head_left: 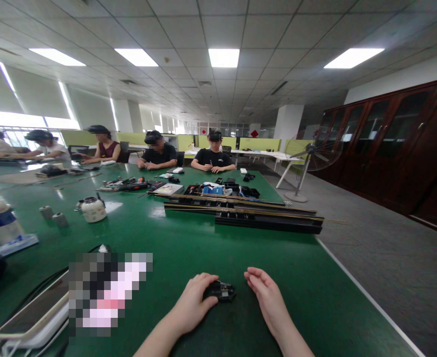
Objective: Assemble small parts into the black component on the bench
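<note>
My left hand rests near the front of the green table, its thumb and fingers closed around one end of a small black plastic part with metal bits on it. The other end of that part points to the right, towards my right hand. A short gap to the right of it is my right hand, fingers stretched out and slightly curved, with nothing visible in them. Its thumb is hard to make out.
Long black rails with thin brass-coloured rods lie across the table ahead. Behind them are tools and black trays. A small white jar, two grey cylinders and a phone lie left. Several people sit farther back.
</note>
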Available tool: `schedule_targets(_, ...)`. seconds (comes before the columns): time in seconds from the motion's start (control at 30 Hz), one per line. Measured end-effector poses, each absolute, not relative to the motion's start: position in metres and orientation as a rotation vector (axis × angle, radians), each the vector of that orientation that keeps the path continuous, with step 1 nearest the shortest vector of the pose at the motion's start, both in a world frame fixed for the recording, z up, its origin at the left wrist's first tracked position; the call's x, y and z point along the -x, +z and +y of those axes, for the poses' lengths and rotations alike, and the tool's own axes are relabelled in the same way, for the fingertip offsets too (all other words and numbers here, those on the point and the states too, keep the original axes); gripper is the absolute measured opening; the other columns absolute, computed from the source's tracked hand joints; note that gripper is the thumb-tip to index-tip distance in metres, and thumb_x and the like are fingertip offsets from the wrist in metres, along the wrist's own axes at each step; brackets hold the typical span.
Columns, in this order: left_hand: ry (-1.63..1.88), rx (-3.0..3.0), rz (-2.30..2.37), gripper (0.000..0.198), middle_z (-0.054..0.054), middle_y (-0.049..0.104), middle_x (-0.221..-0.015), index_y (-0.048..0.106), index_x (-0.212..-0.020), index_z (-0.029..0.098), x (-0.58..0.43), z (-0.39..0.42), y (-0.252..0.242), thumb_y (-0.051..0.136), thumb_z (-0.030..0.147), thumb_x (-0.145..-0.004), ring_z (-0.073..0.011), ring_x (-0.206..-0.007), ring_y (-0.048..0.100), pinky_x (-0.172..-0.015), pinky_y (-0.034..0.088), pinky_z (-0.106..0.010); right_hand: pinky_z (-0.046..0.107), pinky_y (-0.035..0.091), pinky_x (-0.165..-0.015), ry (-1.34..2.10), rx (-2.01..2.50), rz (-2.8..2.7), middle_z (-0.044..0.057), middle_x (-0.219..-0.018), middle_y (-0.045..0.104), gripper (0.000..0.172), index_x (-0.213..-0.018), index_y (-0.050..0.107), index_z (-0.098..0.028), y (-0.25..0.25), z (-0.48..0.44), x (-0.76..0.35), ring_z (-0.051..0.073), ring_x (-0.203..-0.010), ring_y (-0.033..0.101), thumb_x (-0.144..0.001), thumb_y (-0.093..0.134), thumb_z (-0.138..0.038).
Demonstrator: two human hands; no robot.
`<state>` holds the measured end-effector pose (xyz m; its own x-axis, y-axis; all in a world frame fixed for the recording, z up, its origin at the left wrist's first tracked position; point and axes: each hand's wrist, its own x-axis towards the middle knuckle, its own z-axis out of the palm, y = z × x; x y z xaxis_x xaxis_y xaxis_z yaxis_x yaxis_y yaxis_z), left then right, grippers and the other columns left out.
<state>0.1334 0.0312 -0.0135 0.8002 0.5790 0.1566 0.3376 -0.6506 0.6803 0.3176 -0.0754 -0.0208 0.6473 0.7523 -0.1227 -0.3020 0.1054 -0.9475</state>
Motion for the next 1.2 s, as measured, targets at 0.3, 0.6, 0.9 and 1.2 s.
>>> schedule_targets(0.3, 0.483, -2.326, 0.666, 0.042, -0.004, 0.056, -0.112, 0.052, -0.114, 0.022, -0.1334, 0.0313, -0.0130, 0.056, 0.017, -0.073, -0.0212, -0.104, 0.048, -0.094, 0.035, -0.033, 0.035, 0.041, -0.086, 0.807, 1.241, -0.453, 0.004, -0.082, 0.068, 0.034, -0.082, 0.066, -0.019, -0.0214, -0.0756, -0.3176, 0.022, -0.090, 0.059, -0.056, 0.073, -0.040)
schedule_targets(0.6, 0.481, -2.320, 0.674, 0.042, -0.005, 0.056, -0.113, 0.052, -0.114, 0.022, -0.1341, 0.0311, -0.0127, 0.056, 0.016, -0.073, -0.0210, -0.105, 0.048, -0.094, 0.035, -0.033, 0.035, 0.042, -0.086, 0.799, 1.256, -0.472, 0.004, -0.083, 0.069, 0.034, -0.082, 0.066, -0.020, -0.0221, -0.0755, -0.3184, 0.023, -0.091, 0.060, -0.056, 0.072, -0.041)
schedule_targets(0.9, 0.498, -2.321, 0.668, 0.042, -0.004, 0.056, -0.113, 0.052, -0.114, 0.023, -0.1327, 0.0315, -0.0168, 0.056, 0.017, -0.073, -0.0215, -0.104, 0.048, -0.094, 0.034, -0.034, 0.038, 0.041, -0.088, 0.791, 1.257, -0.485, 0.005, -0.084, 0.069, 0.034, -0.084, 0.066, -0.019, -0.0210, -0.0767, -0.3172, 0.024, -0.093, 0.060, -0.058, 0.071, -0.040)
schedule_targets(1.2, 0.490, -2.323, 0.676, 0.042, -0.004, 0.055, -0.114, 0.052, -0.114, 0.023, -0.1328, 0.0325, -0.0181, 0.056, 0.017, -0.073, -0.0213, -0.106, 0.047, -0.095, 0.034, -0.033, 0.035, 0.040, -0.088, 0.806, 1.256, -0.481, 0.004, -0.084, 0.068, 0.032, -0.083, 0.066, -0.020, -0.0221, -0.0758, -0.3177, 0.023, -0.092, 0.059, -0.058, 0.071, -0.039)
